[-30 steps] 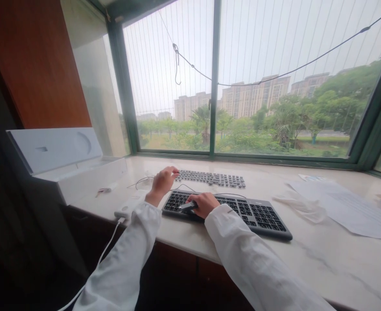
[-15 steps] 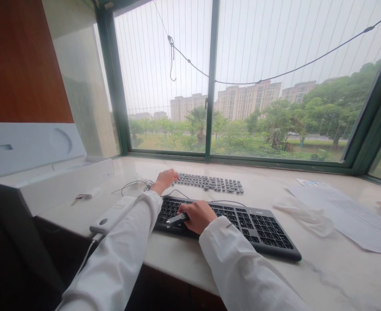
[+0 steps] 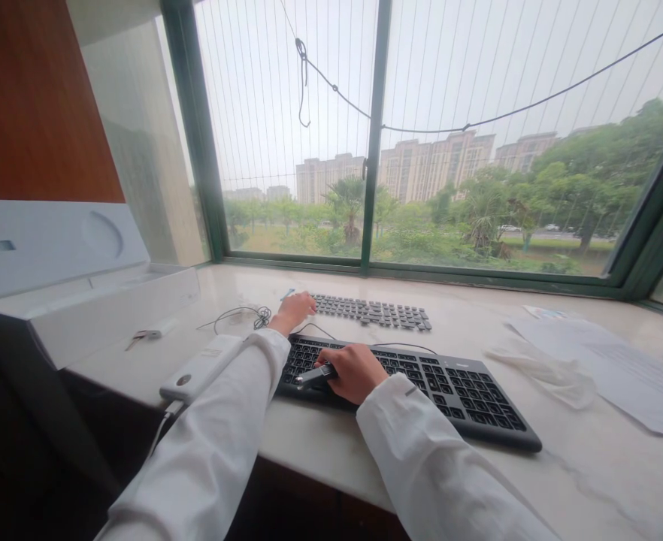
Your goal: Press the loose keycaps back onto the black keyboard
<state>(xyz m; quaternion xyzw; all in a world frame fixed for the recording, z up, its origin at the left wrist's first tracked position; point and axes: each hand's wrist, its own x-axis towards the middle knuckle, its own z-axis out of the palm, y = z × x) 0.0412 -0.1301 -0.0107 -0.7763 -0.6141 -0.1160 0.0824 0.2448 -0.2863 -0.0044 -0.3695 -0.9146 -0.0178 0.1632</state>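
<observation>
A black keyboard [image 3: 481, 366] lies at a slant on the pale counter, its key sockets bare over most of what I can see. Rows of loose grey keycaps [image 3: 388, 313] are laid out behind it. My left hand [image 3: 294, 309] is at the left end of these rows with its fingertips drawn together; what they hold, if anything, is too small to tell. Over the left half of the keyboard, my right hand [image 3: 358, 370] grips a small dark tool with a metal end [image 3: 316, 375], which points left. My right fingers are closed round it and partly hide the sockets.
A white device [image 3: 203, 370] with a cable is beside my left forearm. A thin black cable [image 3: 261, 317] lies coiled behind it, with a small key-like item [image 3: 145, 334] further left. An open white box [image 3: 117, 297] stands at far left. Crumpled tissue [image 3: 546, 368] and paper sheets [image 3: 613, 361] lie right.
The view has shifted slightly, so the keyboard sits a little further right in the picture. Both hands stay at nearly the same places, and the right still holds the dark tool.
</observation>
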